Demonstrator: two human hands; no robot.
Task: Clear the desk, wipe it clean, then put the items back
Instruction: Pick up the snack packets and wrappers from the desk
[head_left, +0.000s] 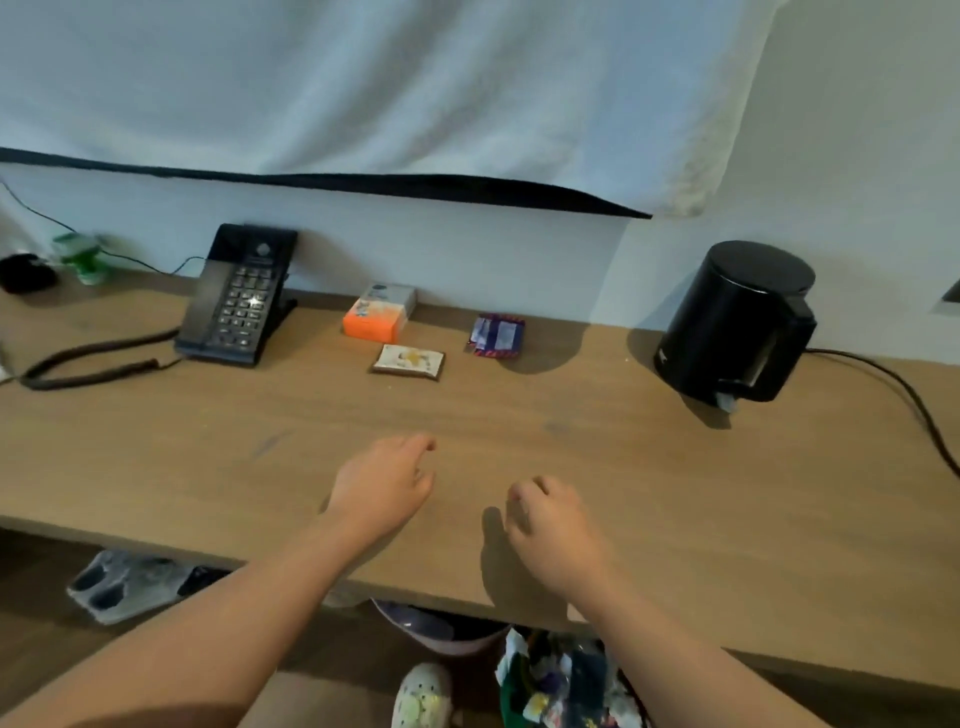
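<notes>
A wooden desk (675, 493) runs along the wall. On it stand a black telephone (236, 296) at the back left, an orange and white box (379, 312), a flat brown-edged packet (409, 361), a purple and white packet (497, 336) and a black electric kettle (737, 322) at the right. My left hand (382, 486) hovers over the desk's middle with loosely curled fingers, holding nothing. My right hand (550, 525) hangs beside it, fingers loosely curled, also holding nothing. Both hands are well short of the packets.
The telephone's coiled cord (88, 364) trails left. The kettle's cable (904, 395) runs off to the right. A green and white object (83, 257) and a black object (26, 273) sit at the far left. Under the desk are a bin (441, 631), a full bag (561, 675) and shoes (124, 582).
</notes>
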